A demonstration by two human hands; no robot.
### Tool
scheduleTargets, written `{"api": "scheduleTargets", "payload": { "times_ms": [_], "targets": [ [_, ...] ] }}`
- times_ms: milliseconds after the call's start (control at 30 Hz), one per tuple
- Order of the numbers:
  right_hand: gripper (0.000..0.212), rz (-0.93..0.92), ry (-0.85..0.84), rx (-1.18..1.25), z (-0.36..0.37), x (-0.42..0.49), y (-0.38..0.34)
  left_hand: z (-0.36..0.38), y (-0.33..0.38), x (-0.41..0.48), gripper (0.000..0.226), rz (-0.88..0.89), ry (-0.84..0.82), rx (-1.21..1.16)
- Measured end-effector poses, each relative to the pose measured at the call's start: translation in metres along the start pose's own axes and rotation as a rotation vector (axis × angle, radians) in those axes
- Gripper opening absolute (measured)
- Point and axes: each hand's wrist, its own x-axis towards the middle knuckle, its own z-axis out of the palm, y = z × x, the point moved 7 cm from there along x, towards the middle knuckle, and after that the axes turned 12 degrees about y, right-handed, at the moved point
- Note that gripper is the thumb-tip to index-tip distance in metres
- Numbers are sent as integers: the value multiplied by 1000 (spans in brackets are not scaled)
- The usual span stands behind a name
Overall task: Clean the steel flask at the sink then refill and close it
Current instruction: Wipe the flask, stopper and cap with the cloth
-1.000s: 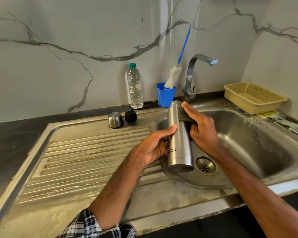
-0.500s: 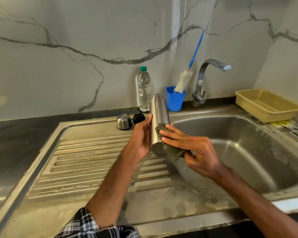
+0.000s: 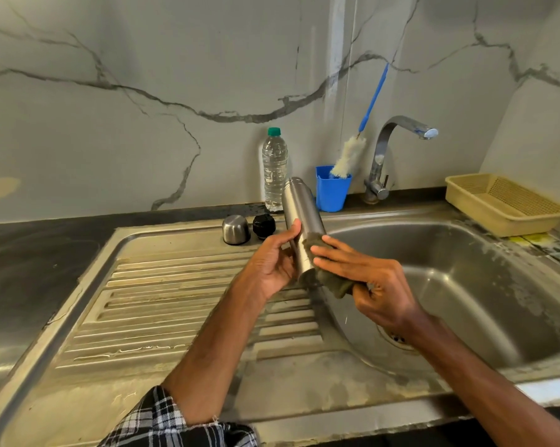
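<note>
The steel flask is open-topped and tilted, its mouth pointing away toward the wall, above the edge between drainboard and basin. My left hand grips its lower part from the left. My right hand holds a dark green scrub pad pressed against the flask's lower right side and bottom. The flask's steel cup cap and black stopper stand on the back of the drainboard.
A steel sink basin lies to the right, with the tap above its back rim. A water bottle, a blue cup holding a bottle brush, and a beige basket line the back.
From upright over the drain, the flask has moved left and tilted with its mouth away. The scrub pad went from the top of the flask down to its bottom end.
</note>
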Motion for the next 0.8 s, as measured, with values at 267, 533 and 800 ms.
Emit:
{"api": "scheduleTargets", "payload": {
  "times_ms": [267,533,800],
  "targets": [
    [54,25,51,-29,-9,0,-1,7,-3,-1,42,84,-37,139],
    [71,226,129,-63,-19,1,23,10,-1,-4,53,126,-69,174],
    [69,233,111,-35,-15,3,29,20,-11,-8,44,101,-135,217]
  ]
}}
